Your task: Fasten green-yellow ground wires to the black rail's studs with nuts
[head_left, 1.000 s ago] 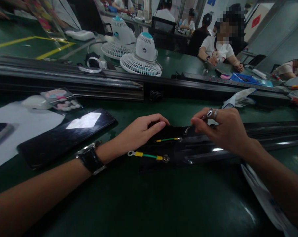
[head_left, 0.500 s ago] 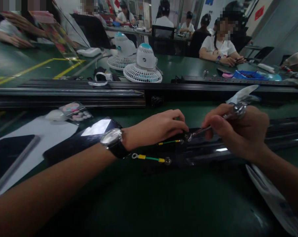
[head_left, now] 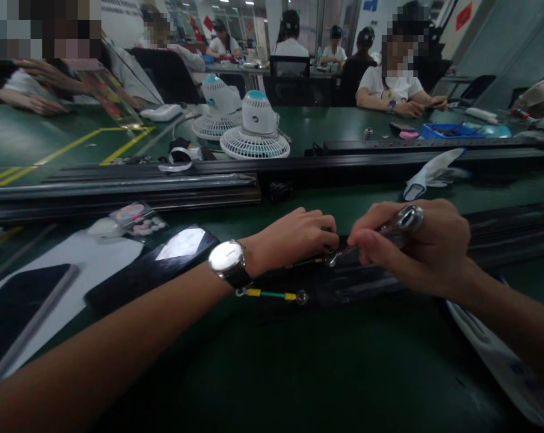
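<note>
My right hand (head_left: 420, 252) is closed around a shiny metal wrench (head_left: 410, 218). The wrench's rounded end sticks up above my fist, and its thin far end points down-left to a fastener by a short green wire (head_left: 305, 262). Beside that end, my left hand (head_left: 299, 237) has its fingers curled down; whatever they pinch is hidden. Nearer to me, a second green wire (head_left: 272, 294) with yellow sleeves and ring terminals is joined at its right end to a black, plastic-wrapped bar (head_left: 357, 288). The left forearm passes close to its free terminal.
A dark phone-like slab (head_left: 149, 270), white paper (head_left: 50, 307) and a tablet (head_left: 23, 319) lie at left. Long black profiles (head_left: 199, 186) cross behind my hands. White gloves (head_left: 429, 171) and two fans (head_left: 256, 129) stand farther off. Several people sit beyond.
My right hand and the wrench have shifted left and slightly down. My left fingers have curled in more beside the wrench's end. The camera view has tilted slightly.
</note>
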Demonstrator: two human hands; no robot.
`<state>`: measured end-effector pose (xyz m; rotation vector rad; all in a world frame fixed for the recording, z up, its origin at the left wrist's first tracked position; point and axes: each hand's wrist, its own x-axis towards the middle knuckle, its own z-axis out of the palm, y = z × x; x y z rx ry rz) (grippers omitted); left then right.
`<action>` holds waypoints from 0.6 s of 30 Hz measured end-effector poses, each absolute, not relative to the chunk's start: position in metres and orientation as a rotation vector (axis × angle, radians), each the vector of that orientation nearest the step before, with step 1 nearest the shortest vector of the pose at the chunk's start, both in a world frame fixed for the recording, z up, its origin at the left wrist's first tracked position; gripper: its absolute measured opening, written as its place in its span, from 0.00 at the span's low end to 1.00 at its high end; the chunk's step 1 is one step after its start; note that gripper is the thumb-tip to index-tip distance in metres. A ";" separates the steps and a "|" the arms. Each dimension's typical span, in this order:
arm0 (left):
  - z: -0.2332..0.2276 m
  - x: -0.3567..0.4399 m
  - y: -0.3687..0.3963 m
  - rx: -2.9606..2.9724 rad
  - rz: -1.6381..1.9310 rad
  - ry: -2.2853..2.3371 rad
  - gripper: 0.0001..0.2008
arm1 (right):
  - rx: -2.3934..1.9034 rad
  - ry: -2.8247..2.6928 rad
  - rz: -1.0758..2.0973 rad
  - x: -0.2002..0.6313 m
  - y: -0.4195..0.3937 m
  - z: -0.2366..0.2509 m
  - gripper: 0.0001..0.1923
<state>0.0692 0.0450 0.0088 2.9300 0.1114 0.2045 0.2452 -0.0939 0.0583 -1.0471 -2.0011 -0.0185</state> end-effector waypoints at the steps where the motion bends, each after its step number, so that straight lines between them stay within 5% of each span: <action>1: 0.010 0.067 0.045 2.903 0.209 0.121 0.07 | -1.050 -1.991 -0.028 0.244 -0.093 0.058 0.09; 18: 0.016 0.049 0.043 2.659 0.086 0.089 0.10 | -1.131 -1.920 -0.044 0.242 -0.086 0.045 0.10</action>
